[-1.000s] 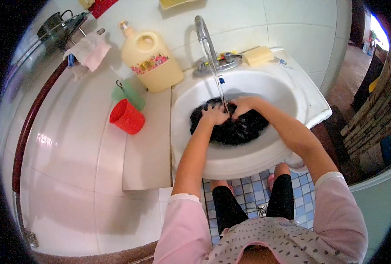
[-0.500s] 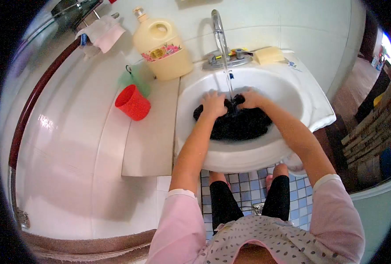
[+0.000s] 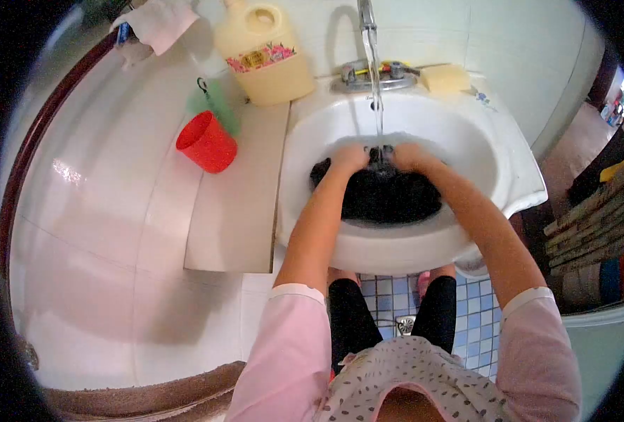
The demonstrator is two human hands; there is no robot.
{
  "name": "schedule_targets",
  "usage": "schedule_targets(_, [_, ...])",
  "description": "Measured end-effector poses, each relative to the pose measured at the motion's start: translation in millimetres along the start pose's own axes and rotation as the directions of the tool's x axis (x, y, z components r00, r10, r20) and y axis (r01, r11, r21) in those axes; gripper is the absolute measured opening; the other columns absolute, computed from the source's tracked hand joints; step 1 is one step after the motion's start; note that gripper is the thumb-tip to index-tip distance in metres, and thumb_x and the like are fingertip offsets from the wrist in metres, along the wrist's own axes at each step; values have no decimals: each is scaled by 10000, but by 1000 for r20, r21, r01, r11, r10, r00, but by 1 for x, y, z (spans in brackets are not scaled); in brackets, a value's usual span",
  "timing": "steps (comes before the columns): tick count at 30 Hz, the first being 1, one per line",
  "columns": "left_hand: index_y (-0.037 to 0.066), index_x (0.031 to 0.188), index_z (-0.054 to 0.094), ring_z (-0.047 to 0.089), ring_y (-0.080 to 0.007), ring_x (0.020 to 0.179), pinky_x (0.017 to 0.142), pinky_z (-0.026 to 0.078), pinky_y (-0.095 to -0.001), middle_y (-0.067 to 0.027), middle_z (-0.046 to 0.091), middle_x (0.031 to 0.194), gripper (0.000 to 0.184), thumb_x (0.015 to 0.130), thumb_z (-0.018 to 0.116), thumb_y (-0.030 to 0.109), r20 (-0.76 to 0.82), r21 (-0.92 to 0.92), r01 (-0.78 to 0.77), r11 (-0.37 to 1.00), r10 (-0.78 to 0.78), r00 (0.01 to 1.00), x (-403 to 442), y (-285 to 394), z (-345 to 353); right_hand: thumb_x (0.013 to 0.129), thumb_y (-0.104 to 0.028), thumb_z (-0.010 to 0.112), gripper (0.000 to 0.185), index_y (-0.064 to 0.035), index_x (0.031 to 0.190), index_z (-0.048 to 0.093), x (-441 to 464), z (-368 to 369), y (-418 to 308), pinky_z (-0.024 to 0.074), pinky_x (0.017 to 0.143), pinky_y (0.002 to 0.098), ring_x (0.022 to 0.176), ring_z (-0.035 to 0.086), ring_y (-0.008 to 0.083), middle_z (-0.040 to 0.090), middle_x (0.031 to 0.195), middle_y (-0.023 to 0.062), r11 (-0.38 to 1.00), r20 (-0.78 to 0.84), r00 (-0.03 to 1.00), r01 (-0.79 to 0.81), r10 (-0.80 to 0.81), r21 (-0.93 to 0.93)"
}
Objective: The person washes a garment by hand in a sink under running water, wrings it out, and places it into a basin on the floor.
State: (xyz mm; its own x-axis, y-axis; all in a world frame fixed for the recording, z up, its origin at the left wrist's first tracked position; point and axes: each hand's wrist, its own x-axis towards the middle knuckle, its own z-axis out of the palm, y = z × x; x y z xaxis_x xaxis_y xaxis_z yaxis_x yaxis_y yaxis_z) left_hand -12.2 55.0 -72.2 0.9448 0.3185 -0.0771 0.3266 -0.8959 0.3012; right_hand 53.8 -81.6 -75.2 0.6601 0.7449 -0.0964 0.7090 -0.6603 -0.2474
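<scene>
I see that left hand and right hand, more spread one second ago, have now curled and grip the cloth inside the sink, so the running water falls on its fold between them.

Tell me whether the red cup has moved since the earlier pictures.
No: the red cup keeps its place at the left edge of the ledge; the whole view has shifted instead.

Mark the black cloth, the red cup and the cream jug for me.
Black cloth (image 3: 390, 198), head view: middle of its dark mass.
Red cup (image 3: 215, 150), head view: outer side wall.
Cream jug (image 3: 264, 58), head view: flowered label on its front.
</scene>
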Motion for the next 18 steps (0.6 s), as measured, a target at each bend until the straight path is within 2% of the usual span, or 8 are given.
schedule_targets(7, [80,878,526,390,-269,951,751,340,-425,-128,456,986,339,694,457,355,-303,122,-33,992,69,950,7,-11,-6,613,-322,565,378,-54,877,533,-6,-37,20,331,800,341,929,426,275,459,1001,142,956,-103,989,130,-106,263])
schedule_targets(9, [73,815,546,437,-299,870,765,331,-364,-145,492,849,282,670,502,311,-509,105,-119,987,156,846,-15,3,-27,590,-294,592,374,-62,877,530,-5,-41,31,338,790,340,894,442,278,488,942,138,971,-363,923,192,-129,143])
schedule_targets(10, [67,789,539,464,-308,790,712,361,-372,-150,493,781,259,655,516,287,-633,187,-371,910,400,663,-13,0,-30,590,-294,592,374,-62,877,530,-8,-45,28,338,790,340,894,442,278,488,942,138,971,-360,925,186,-122,148])
schedule_targets(11, [67,789,539,464,-308,790,712,361,-372,-150,493,781,259,655,516,287,-628,185,-373,909,401,667,-13,2,-29,585,-295,595,375,-64,872,530,-8,-49,24,347,779,340,875,451,280,493,932,140,930,-360,909,300,-211,214])
schedule_targets(13, [43,760,529,481,-318,730,644,387,-383,-174,492,747,254,642,521,267,-182,63,-391,918,396,900,-18,17,-33,580,-297,598,375,-67,868,529,-3,-45,20,355,768,340,856,460,282,498,921,142,872,-358,886,403,-295,278])
schedule_targets(14, [25,743,524,490,-322,699,607,400,-391,-192,490,726,265,651,508,273,-38,65,-453,889,456,889,-8,14,-22,579,-307,600,401,-86,904,523,2,-38,17,363,754,333,842,475,267,512,899,136,905,-211,918,377,-336,197])
schedule_targets(17, [43,709,534,490,-334,713,621,407,-388,-205,489,755,251,667,493,287,-26,87,-250,964,253,967,-10,24,-21,626,-304,564,351,-114,918,527,5,-28,10,380,720,338,821,496,239,529,872,128,949,-20,954,301,-300,95])
schedule_targets(18, [114,856,525,477,-343,769,688,398,-383,-202,487,810,267,673,486,304,-180,159,-236,958,264,948,-11,19,-17,649,-290,542,312,-111,905,528,4,-27,6,379,718,345,826,493,244,529,867,128,991,-6,991,136,-136,18])
